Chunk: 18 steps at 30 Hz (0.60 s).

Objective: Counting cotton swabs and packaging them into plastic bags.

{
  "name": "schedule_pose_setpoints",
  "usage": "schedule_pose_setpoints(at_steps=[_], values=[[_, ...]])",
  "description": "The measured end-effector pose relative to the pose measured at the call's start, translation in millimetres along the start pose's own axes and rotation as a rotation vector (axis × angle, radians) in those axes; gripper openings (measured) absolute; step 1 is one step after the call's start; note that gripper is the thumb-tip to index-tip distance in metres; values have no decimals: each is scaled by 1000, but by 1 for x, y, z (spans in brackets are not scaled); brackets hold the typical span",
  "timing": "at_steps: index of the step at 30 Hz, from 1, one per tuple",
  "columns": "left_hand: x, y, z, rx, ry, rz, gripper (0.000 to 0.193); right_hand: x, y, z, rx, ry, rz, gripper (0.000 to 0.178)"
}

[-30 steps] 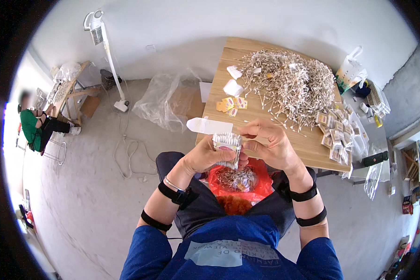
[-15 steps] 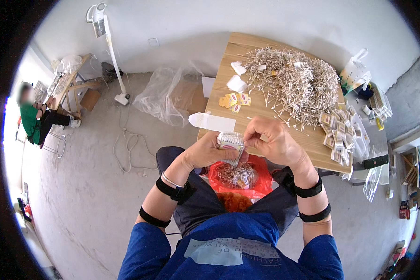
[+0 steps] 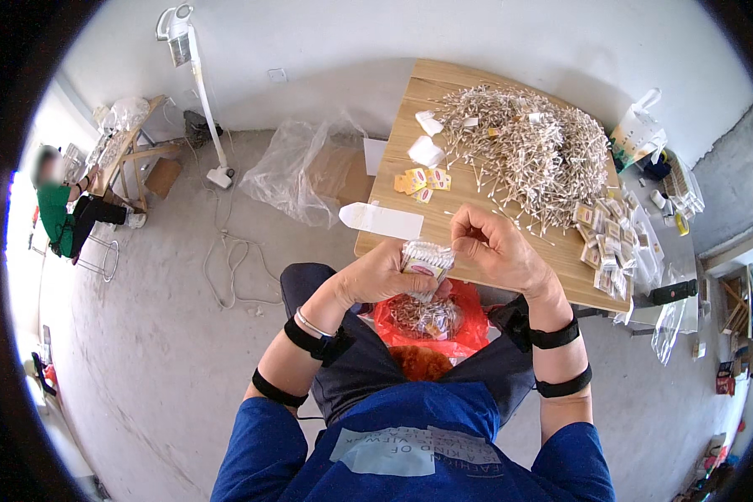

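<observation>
My left hand (image 3: 385, 272) is wrapped round a small packet of cotton swabs (image 3: 427, 261), with the white tips facing up and a printed label on its side. Just right of the packet, my right hand (image 3: 498, 251) has thumb and forefinger pinched together; whatever lies between them is too small to make out. Beneath both hands, a red plastic bag (image 3: 473, 318) between my knees holds loose swabs. A large heap of loose cotton swabs (image 3: 527, 151) covers the far part of the wooden table (image 3: 460, 230).
Yellow label cards (image 3: 422, 180), white pads (image 3: 427, 151) and a white card strip (image 3: 381, 220) lie on the table's left side. Filled swab packs (image 3: 607, 238) are piled at right. A clear plastic sheet (image 3: 289, 176) and a stick vacuum (image 3: 199, 92) stand beyond. Another person (image 3: 54, 205) sits far left.
The packet in my left hand has shifted slightly right and tilted. My right hand's fingertips have moved up and a little right, off the packet's edge.
</observation>
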<state>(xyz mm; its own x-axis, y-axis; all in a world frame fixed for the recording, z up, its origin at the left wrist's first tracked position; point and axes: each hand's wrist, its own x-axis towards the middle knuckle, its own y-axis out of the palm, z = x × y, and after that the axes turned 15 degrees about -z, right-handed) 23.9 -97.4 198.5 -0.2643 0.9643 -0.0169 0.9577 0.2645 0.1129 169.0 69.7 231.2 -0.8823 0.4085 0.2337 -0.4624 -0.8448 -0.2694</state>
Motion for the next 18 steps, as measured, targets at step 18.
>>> schedule_pose_setpoints(at_steps=[18], values=[[3,-1,-3,158,41,-39,24,1,30,-1,80,-201,-263,16]])
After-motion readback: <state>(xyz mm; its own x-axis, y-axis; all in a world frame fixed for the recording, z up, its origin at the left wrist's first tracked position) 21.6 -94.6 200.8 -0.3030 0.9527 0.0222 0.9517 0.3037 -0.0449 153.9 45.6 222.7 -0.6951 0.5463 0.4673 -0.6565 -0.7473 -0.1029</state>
